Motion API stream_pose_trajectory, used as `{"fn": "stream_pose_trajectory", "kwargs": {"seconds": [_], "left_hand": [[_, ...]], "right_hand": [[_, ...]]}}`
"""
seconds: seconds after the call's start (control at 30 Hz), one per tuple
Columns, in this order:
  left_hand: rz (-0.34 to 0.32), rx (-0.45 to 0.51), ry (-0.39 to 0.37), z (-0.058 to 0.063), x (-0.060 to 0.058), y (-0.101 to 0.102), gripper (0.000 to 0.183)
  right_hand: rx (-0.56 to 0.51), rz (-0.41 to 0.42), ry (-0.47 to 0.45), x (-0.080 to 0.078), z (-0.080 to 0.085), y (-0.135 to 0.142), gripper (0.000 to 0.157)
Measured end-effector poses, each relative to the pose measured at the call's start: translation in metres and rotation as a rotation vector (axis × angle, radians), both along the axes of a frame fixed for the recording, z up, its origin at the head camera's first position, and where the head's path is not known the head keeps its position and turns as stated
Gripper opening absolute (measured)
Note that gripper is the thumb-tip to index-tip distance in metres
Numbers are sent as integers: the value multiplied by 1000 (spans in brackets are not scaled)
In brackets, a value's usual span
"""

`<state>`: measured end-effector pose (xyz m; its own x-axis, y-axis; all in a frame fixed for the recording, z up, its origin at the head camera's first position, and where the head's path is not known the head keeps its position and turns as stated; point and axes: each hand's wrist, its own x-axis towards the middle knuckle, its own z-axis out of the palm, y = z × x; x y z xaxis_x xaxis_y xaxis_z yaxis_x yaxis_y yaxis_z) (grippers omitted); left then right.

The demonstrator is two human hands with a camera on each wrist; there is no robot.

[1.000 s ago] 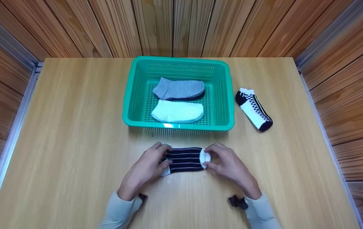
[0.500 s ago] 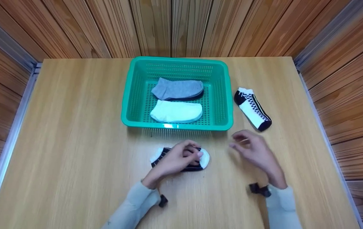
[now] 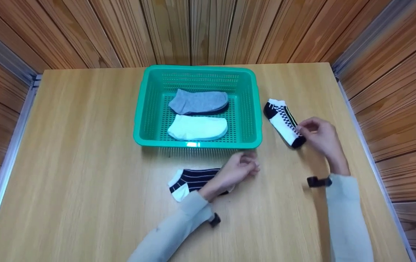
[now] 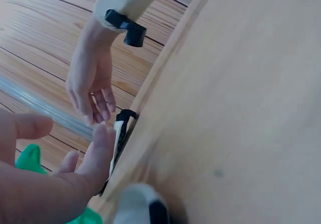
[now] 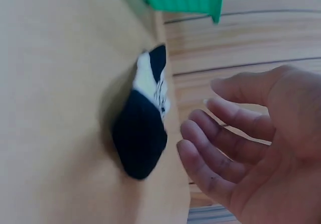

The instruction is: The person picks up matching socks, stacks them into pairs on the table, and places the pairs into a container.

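A white sock with black heel, black toe and checkered pattern point(image 3: 282, 122) lies right of the basket. My right hand point(image 3: 321, 140) hovers at its toe end, fingers loosely bent with nothing between them; the right wrist view shows a gap between those fingertips and the sock's black toe point(image 5: 140, 138). My left hand point(image 3: 235, 171) is above the table in front of the basket, relaxed and holding nothing. Beneath it lies a black striped sock with white cuff and heel point(image 3: 197, 178); the left hand and wrist hide its toe end in the head view.
The green plastic basket point(image 3: 258, 109) stands at the back middle of the wooden table point(image 3: 84, 145). Inside lie a grey sock point(image 3: 199, 102), with something dark under its edge, and a white sock point(image 3: 197, 128). Wood-panelled walls point(image 3: 171, 32) border the table's back and sides.
Both hands have let go of the black striped sock, which stays flat on the table. The right hand has moved right and back to the checkered sock; the left has shifted rightward over the striped one.
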<state>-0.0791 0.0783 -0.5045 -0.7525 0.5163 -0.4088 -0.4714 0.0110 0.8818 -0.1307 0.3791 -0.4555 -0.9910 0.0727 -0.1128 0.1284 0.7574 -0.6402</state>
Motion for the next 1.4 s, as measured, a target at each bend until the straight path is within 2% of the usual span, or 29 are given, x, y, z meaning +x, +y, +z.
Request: {"fn": "stream_pose_trajectory", "kwargs": {"seconds": [0.2,0.33,0.47,0.57,0.67,0.8,0.93,1.07,1.23,1.4], "left_hand": [[145,45,-164,-6,-17,39,34],[211,158,-250,-14,-31,62,33],[281,259,-294,-19,-48,82,29],[349,250,-328,-17,-60,100,27],[413,176,-332,-14,-65,118,28],[437,119,-276,-12,-66,128,28],[412,123,-260,-14,-65,125,27],[386,129,-266,-17,-63,119,28],[381,106,-273,-18,-59,116,34],[367,38,-243,-19,-58,120,33]], "right_hand": [[29,-17,-77,-37,3,16,30],[-2,-18,-178,-59,1,20,33],[-90,-40,-275,-74,-11,16,38],[-152,-72,-298,-80,-23,10,39],[-203,-108,-299,-81,-30,6,35],[-215,-110,-311,-80,-31,3,32],[-121,-66,-326,-85,-25,-3,33],[-35,-15,-303,-100,-17,-12,44],[-19,61,-305,-114,-19,-20,59],[-18,49,-317,-121,-27,-24,61]]}}
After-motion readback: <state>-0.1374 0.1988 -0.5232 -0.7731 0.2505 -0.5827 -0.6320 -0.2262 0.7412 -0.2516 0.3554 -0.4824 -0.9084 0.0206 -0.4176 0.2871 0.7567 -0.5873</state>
